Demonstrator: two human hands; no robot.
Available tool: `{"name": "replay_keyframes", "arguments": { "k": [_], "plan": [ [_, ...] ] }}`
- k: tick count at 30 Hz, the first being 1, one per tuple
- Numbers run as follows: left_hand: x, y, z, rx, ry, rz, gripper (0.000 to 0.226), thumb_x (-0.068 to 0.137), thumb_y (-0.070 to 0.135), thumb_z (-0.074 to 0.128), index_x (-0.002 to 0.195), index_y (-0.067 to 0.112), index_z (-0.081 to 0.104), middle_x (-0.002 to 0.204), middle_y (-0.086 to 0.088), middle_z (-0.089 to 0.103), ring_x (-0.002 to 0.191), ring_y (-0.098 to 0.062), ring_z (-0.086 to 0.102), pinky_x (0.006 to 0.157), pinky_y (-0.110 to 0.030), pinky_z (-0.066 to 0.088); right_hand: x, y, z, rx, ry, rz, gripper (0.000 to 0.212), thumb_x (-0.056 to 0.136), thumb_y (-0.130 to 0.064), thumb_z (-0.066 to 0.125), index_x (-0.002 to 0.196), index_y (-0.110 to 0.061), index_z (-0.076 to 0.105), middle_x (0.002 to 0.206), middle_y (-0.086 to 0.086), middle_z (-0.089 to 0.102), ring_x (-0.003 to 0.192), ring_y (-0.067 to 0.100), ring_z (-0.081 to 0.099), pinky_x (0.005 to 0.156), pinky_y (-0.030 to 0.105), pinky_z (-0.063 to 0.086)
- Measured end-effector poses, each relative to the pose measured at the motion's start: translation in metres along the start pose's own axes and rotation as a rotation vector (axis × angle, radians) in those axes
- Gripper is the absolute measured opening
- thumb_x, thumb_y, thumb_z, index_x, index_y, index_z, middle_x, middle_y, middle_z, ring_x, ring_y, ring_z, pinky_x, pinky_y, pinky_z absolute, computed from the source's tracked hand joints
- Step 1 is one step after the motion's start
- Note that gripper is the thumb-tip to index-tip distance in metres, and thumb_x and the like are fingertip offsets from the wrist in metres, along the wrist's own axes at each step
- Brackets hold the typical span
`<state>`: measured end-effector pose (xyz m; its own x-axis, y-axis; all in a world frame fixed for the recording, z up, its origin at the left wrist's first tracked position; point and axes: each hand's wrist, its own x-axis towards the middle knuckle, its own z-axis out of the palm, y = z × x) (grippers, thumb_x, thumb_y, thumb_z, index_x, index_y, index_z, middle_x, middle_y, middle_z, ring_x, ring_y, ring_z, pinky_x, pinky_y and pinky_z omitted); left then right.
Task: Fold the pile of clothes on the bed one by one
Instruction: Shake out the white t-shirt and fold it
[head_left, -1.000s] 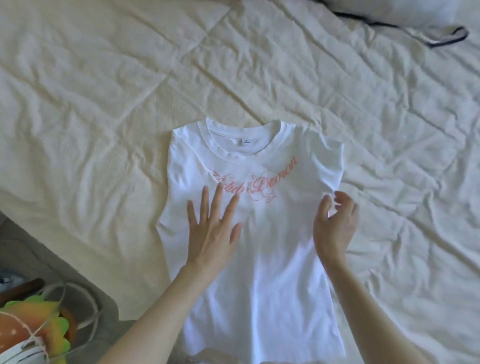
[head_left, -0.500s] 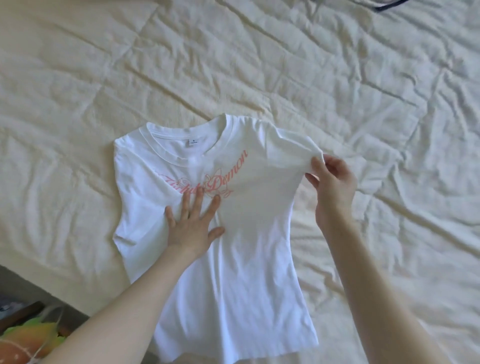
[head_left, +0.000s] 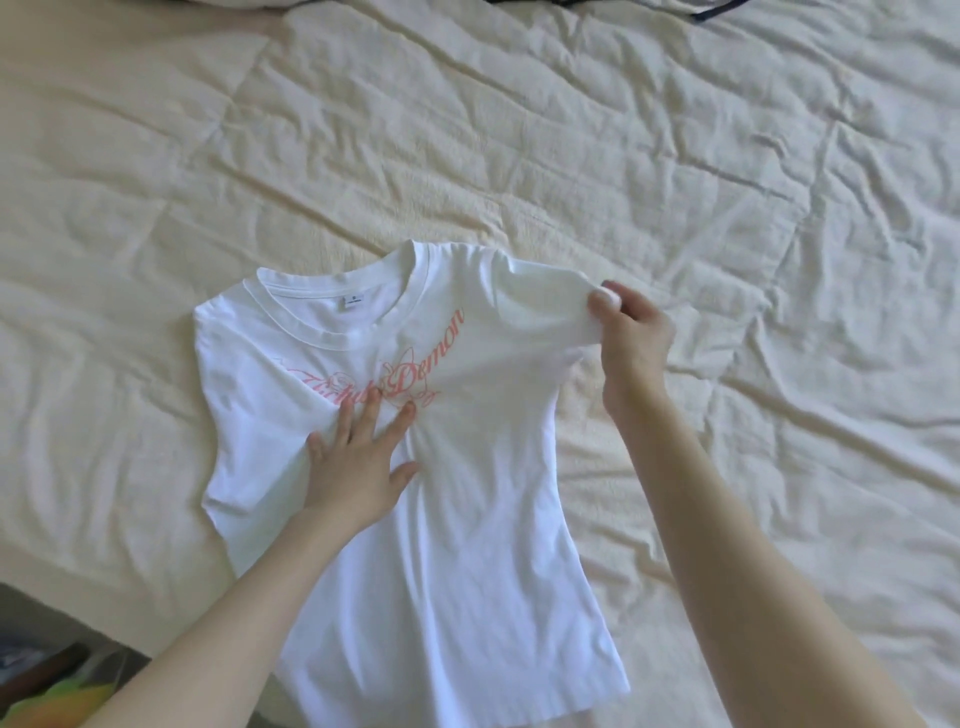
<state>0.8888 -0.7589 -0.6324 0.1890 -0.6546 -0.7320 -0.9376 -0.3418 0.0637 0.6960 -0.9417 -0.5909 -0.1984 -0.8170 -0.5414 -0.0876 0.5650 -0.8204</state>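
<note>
One soft white T-shirt (head_left: 457, 519), left hand (head_left: 353, 467) pressing flat, right hand (head_left: 631, 338) pinching sleeve

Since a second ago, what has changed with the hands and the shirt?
The right hand, then open beside the white T-shirt, has pinched its right sleeve and lifted it up off the bed, starting to draw it inward. The left hand stays pressed flat on the chest below the pink lettering.
</note>
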Motion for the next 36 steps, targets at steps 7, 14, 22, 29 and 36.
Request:
{"name": "replay_keyframes", "arguments": {
  "k": [7,14,22,29,36],
  "plan": [
    [0.023,0.029,-0.058,-0.285,0.415,0.001,0.029,0.096,0.018,0.043,0.119,0.013,0.060,0.117,-0.011,0.057,0.107,-0.034,0.054,0.089,-0.044,0.041,-0.005,0.011,-0.010,-0.108,0.061,-0.010,0.035,0.096,-0.024,0.049,0.130,-0.017,0.049,0.121,0.004,0.061,0.107,0.015,0.059,0.093,0.030,0.048],
    [0.086,0.096,-0.107,-0.190,0.412,0.455,0.041,0.100,0.019,0.037,0.141,0.015,0.040,0.150,-0.005,0.034,0.137,-0.024,0.030,0.108,-0.040,0.028,-0.022,0.056,-0.018,-0.175,-0.152,0.231,0.004,0.089,-0.025,0.059,0.092,-0.022,0.059,0.080,-0.007,0.065,0.060,-0.001,0.058,0.055,0.016,0.042],
    [0.136,0.155,-0.156,0.185,0.082,0.451,0.019,0.092,0.039,0.051,0.095,0.022,0.058,0.101,0.000,0.058,0.106,-0.023,0.053,0.093,-0.041,0.029,-0.019,0.036,-0.034,-0.169,-0.281,0.231,0.012,0.085,-0.014,0.063,0.075,-0.010,0.057,0.072,0.004,0.065,0.068,0.014,0.062,0.071,0.031,0.052],
    [0.132,0.162,-0.141,-0.261,0.196,0.421,0.008,0.093,0.014,0.050,0.097,0.016,0.044,0.100,-0.004,0.057,0.092,-0.024,0.051,0.072,-0.032,0.035,-0.036,0.052,-0.043,0.124,0.082,0.456,0.016,0.081,-0.014,0.069,0.081,-0.009,0.054,0.065,0.000,0.055,0.058,0.012,0.051,0.060,0.023,0.044],
    [0.139,0.176,-0.156,-0.243,0.008,0.413,0.012,0.086,0.027,0.061,0.098,0.029,0.063,0.094,0.006,0.061,0.095,-0.012,0.052,0.108,-0.046,0.021,-0.029,0.049,-0.031,0.229,-0.181,0.538,0.038,0.087,-0.005,0.062,0.059,-0.015,0.038,0.050,-0.002,0.033,0.040,0.009,0.030,0.037,0.016,0.028]
  ]
}}
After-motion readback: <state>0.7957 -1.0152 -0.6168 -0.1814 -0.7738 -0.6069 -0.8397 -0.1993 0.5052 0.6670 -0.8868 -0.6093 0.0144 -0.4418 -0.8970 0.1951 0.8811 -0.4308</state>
